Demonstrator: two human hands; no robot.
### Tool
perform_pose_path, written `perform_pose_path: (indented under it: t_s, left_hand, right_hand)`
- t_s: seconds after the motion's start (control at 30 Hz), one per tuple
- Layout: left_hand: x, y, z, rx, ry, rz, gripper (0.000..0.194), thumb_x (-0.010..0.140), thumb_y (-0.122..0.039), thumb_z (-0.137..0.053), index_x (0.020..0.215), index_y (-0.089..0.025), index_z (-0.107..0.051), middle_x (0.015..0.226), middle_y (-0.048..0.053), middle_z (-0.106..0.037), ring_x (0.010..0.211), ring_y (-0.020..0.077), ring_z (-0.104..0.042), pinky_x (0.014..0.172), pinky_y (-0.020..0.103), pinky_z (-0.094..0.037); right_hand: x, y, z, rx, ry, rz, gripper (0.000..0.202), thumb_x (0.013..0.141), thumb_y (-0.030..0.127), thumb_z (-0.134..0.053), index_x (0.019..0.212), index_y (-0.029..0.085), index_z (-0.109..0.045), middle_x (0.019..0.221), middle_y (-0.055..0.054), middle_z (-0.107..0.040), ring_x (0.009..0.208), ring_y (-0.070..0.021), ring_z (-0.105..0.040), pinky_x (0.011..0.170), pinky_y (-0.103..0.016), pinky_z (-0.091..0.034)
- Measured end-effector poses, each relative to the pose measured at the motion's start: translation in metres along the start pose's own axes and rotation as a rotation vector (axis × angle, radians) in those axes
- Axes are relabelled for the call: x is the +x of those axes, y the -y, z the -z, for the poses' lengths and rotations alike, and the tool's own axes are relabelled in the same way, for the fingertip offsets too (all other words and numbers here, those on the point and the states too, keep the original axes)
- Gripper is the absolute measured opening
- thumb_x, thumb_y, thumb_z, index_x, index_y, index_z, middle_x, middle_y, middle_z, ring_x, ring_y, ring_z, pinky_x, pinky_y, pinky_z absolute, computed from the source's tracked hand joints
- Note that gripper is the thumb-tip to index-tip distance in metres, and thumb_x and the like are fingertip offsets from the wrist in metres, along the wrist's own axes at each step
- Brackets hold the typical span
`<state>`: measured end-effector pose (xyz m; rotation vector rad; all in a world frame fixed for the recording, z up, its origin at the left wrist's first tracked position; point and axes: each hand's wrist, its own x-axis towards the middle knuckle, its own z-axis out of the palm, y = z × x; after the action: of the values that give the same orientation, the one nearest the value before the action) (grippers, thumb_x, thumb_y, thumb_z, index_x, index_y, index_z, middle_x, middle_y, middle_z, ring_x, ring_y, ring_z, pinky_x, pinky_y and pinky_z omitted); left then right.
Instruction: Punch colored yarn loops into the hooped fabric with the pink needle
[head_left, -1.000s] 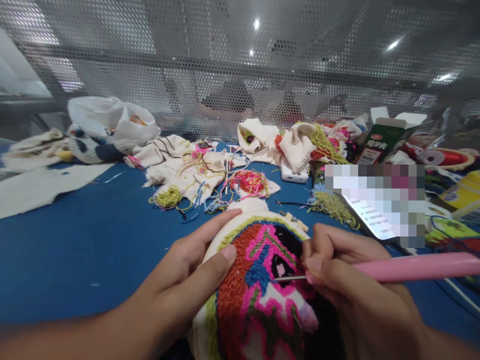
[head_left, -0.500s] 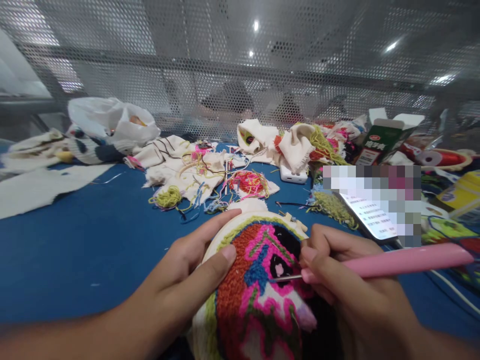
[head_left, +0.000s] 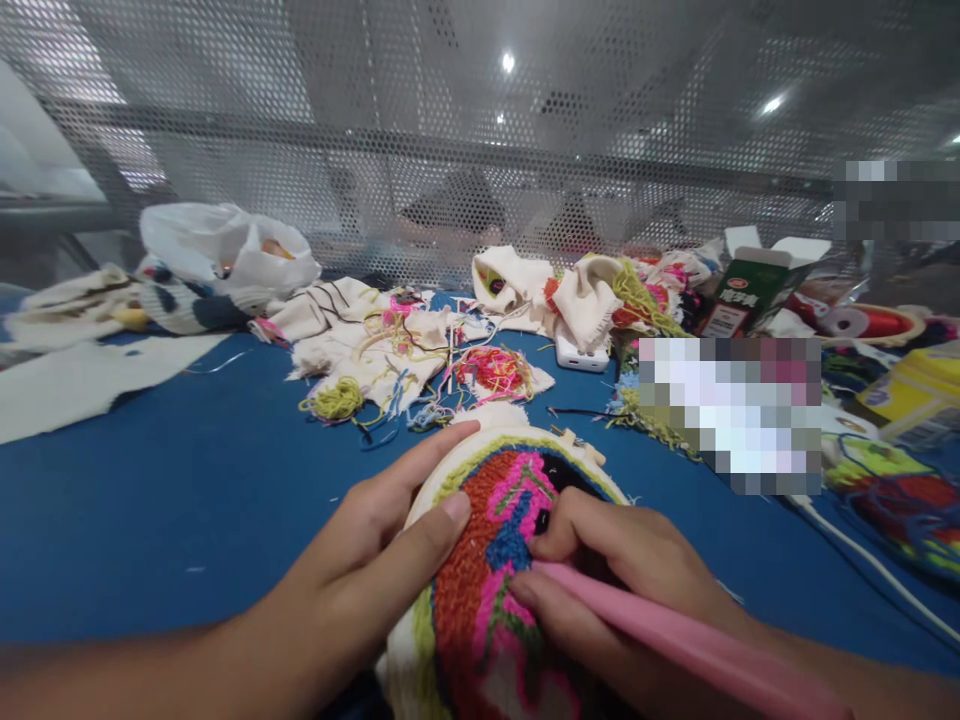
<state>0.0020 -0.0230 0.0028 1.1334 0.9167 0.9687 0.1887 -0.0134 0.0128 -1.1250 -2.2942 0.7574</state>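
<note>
A round embroidery hoop is tilted toward me, its cloth covered in thick red, pink, blue, green, black and yellow-green yarn loops. My left hand is closed on the hoop's left rim, thumb on the red yarn and fingers behind. In my right hand is a pink-handled punch needle, its handle slanting down to the right. The front of the tool meets the work beside the blue patch; its metal tip is hidden by my fingers. My right hand also covers much of the hoop's right side.
Cloth scraps and tangled yarn lie behind the hoop on the blue table. To the right are a blurred-out phone, its white cable, a green box and a yellow packet. A perforated metal screen stands behind.
My right hand has moved left over the hoop, bringing the punch needle onto the blue patch. The handle has swung from nearly level to slanting down toward me. My left hand stays on the rim.
</note>
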Motion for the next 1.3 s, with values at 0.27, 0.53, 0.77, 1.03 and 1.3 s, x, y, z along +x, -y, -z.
perform_pose_path:
  t_s: [0.27, 0.53, 0.77, 1.03, 1.3]
  left_hand:
    - [0.004, 0.004, 0.001, -0.092, 0.016, 0.053, 0.049, 0.083, -0.034, -0.052, 0.130, -0.029, -0.038, 0.121, 0.003, -0.058, 0.108, 0.0221, -0.056, 0.084, 0.025, -0.049]
    - [0.005, 0.003, 0.000, -0.140, 0.019, 0.056, 0.051, 0.083, -0.032, -0.053, 0.131, -0.027, -0.036, 0.119, 0.005, -0.060, 0.105, 0.0226, -0.057, 0.082, 0.025, -0.050]
    - [0.005, 0.000, -0.002, -0.133, 0.030, 0.058, 0.053, 0.083, -0.032, -0.053, 0.132, -0.026, -0.036, 0.120, 0.005, -0.059, 0.098, 0.0213, -0.061, 0.083, 0.026, -0.050]
    - [0.003, -0.002, -0.003, -0.101, 0.018, 0.054, 0.051, 0.083, -0.033, -0.053, 0.131, -0.026, -0.038, 0.121, 0.005, -0.059, 0.098, 0.0216, -0.061, 0.083, 0.027, -0.050]
    - [0.002, -0.003, -0.004, -0.103, 0.015, 0.062, 0.051, 0.083, -0.032, -0.053, 0.131, -0.027, -0.037, 0.121, 0.004, -0.058, 0.098, 0.0203, -0.061, 0.083, 0.025, -0.049]
  right_hand:
    - [0.002, -0.003, 0.016, 0.289, 0.187, -0.099, 0.014, 0.078, 0.032, -0.058, 0.076, 0.019, -0.053, 0.065, 0.005, -0.051, 0.055, -0.0061, -0.042, 0.046, -0.015, -0.032]
    - [-0.001, -0.005, 0.014, 0.258, 0.174, -0.034, 0.015, 0.079, 0.020, -0.053, 0.068, 0.018, -0.043, 0.061, 0.006, -0.045, 0.053, -0.0051, -0.035, 0.046, -0.015, -0.029]
    - [0.002, 0.004, 0.015, 0.124, 0.111, -0.078, 0.026, 0.083, 0.026, -0.048, 0.060, 0.018, -0.039, 0.055, 0.005, -0.046, 0.051, -0.0060, -0.039, 0.047, -0.018, -0.030]
    - [0.000, 0.002, 0.009, 0.210, -0.041, -0.155, 0.029, 0.082, 0.026, -0.047, 0.056, 0.018, -0.037, 0.051, 0.004, -0.043, 0.048, -0.0068, -0.039, 0.045, -0.019, -0.030]
    - [-0.002, 0.001, 0.008, 0.241, -0.041, -0.171, 0.027, 0.082, 0.026, -0.047, 0.057, 0.018, -0.038, 0.052, 0.004, -0.045, 0.046, -0.0066, -0.040, 0.043, -0.019, -0.030]
